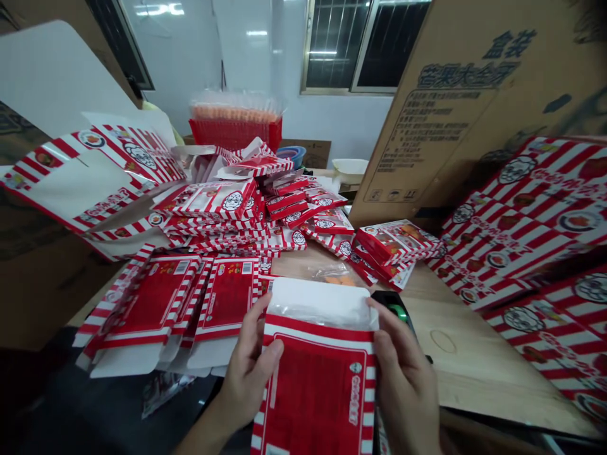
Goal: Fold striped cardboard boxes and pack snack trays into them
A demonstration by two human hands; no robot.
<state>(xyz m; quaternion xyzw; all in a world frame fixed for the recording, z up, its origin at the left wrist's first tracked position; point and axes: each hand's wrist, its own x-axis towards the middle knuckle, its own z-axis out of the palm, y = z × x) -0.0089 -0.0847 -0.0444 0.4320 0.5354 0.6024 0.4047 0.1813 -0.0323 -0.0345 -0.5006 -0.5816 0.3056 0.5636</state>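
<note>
Presently we hold the flattened red-striped carton [317, 392], long axis running 12 to 6 o'clock, left hand [246, 370] at its 9 o'clock, right hand [403, 373] at 3, fingers clamped on its edges.

Free passage lies over the bare pale wooden surface [478, 360] right of the right hand [408, 379], past a black handheld device [396, 309] just beside it. Flat red-and-white striped cardboard cartons [161, 309] obstruct the left hand [246, 366]; a heaped pile of cartons [222, 215] blocks forward.
</note>
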